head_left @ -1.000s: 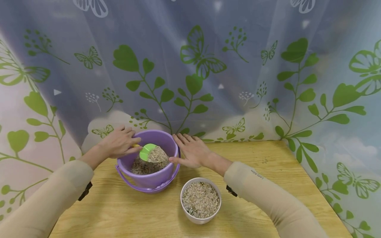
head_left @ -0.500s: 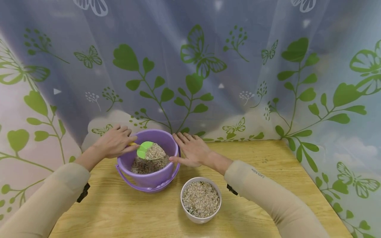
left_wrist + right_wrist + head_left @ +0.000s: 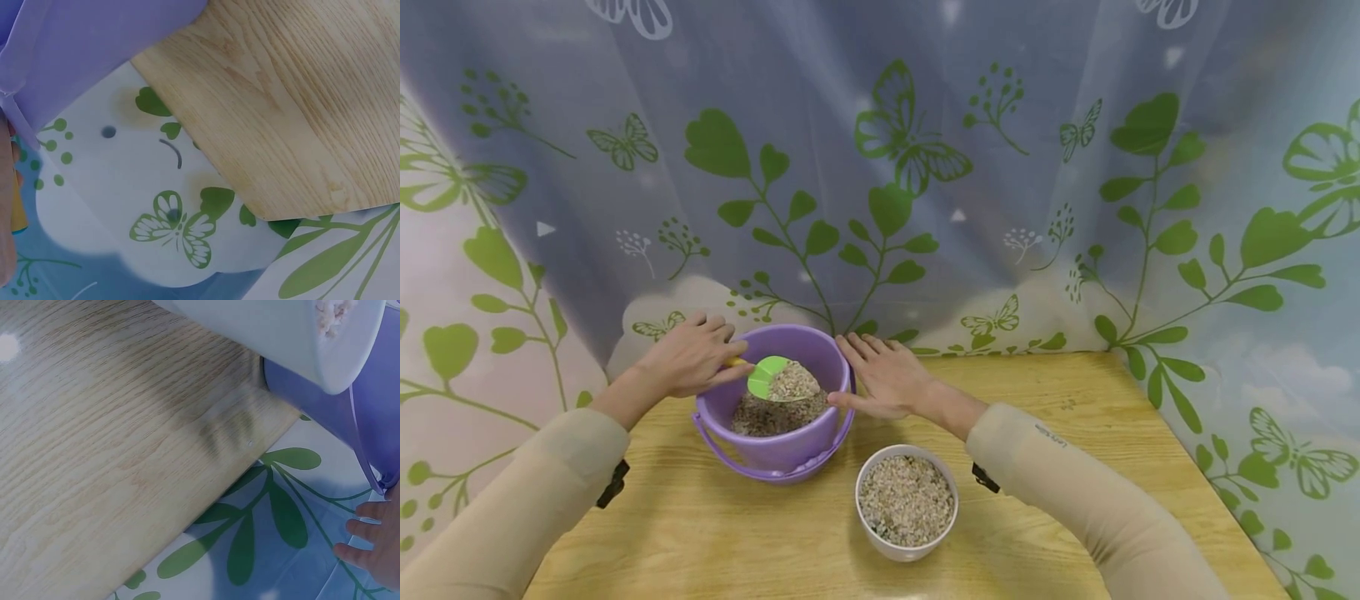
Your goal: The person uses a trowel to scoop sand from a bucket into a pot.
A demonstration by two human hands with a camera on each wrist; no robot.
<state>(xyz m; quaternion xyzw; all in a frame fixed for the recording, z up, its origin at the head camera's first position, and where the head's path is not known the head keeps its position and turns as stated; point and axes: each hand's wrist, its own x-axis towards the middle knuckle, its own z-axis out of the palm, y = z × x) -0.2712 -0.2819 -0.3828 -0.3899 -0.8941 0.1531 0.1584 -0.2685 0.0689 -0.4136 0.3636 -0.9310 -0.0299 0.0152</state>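
Note:
In the head view my left hand (image 3: pixel 688 358) grips the yellow handle of a toy shovel (image 3: pixel 762 377), whose green blade bears a heap of beige grains (image 3: pixel 793 382). This blade is over the inside of a purple bucket (image 3: pixel 760 457), above darker grains (image 3: pixel 767 419) at its bottom. My right hand (image 3: pixel 887 379) rests on the bucket's right rim, fingers straight and thumb at the near side. At the left wrist view's edge, a bit of the yellow handle (image 3: pixel 19 203) shows beside my fingers. The right wrist view catches my right fingers (image 3: pixel 362 531) near the bucket's handle joint.
A white bowl (image 3: pixel 904 553) full of grains stands on the wooden table (image 3: pixel 1037 500), nearer me and right of the bucket. The bucket's purple handle (image 3: pixel 767 477) hangs down in front. Close behind the table hangs a curtain (image 3: pixel 820 275) with leaves and butterflies.
My left hand and the loaded shovel have shifted a little left and up over the bucket since a second ago, and barely move in the last half second. My right hand stays put.

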